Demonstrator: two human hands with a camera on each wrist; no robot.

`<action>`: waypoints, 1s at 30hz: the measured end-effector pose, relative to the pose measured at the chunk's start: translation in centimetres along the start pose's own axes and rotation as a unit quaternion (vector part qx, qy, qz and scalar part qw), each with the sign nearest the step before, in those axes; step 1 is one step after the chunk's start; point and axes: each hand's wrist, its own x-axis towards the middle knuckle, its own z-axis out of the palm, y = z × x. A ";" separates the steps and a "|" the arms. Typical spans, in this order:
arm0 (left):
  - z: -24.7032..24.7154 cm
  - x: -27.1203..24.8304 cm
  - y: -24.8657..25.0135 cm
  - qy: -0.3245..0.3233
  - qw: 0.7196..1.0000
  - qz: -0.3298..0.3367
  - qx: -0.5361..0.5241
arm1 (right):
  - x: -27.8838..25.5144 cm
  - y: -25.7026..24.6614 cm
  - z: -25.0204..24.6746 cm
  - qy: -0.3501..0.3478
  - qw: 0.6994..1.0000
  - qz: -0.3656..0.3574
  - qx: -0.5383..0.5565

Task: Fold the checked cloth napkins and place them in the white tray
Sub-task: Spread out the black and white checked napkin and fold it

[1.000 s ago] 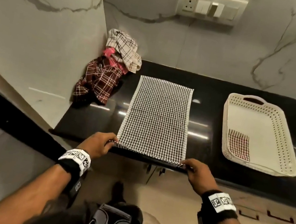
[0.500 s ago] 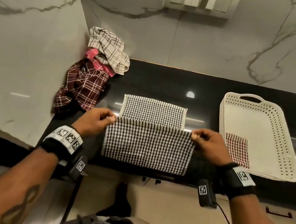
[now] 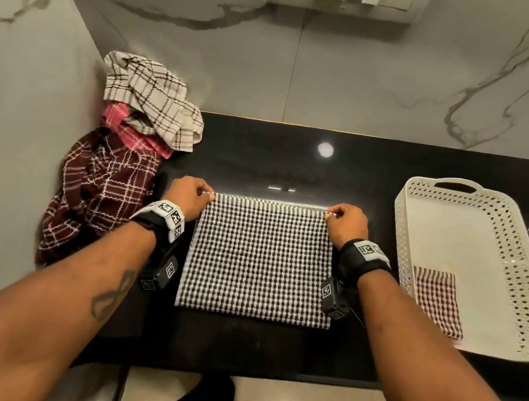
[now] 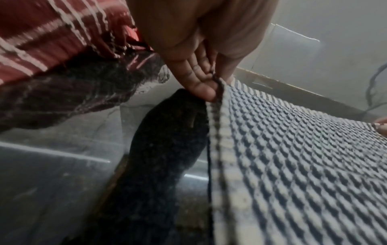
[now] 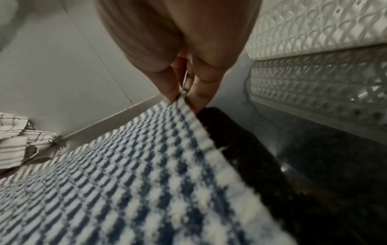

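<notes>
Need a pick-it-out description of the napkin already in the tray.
Start at the white perforated tray on the right of the black countertop. Inside, in its near left corner, lies a folded napkin. It is the only red-and-white checked one, small and flat, unlike the black-and-white napkin between the hands.

A second ago the black-and-white checked cloth napkin (image 3: 260,258) lay spread at full length on the black table (image 3: 296,164), its near edge pinched at the table's front. Since then the left hand (image 3: 187,196) and right hand (image 3: 348,223) have carried that edge up and over to the far edge, so the napkin now lies folded in half.
</notes>
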 end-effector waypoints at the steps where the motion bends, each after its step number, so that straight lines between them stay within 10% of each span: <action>1: 0.1 0.0 0.1 0.006 1.000 0.000 0.015 | 0.1 0.1 0.3 0.000 1.000 0.004 -0.004; 15: -0.6 -0.3 0.7 0.034 0.992 -0.020 0.117 | -0.6 -1.3 0.8 0.000 0.988 -0.032 -0.152; 19: 1.7 -2.7 2.8 0.078 0.948 0.194 0.238 | -3.6 -4.0 2.6 -0.016 0.945 -0.198 -0.260; 22: 4.5 -4.4 4.2 -0.051 0.886 0.340 0.311 | -5.9 -5.5 5.5 -0.178 0.923 -0.221 -0.261; 30: 3.5 -5.1 -1.3 -0.104 0.905 0.199 0.360 | -5.3 0.1 4.0 -0.200 0.916 -0.084 -0.338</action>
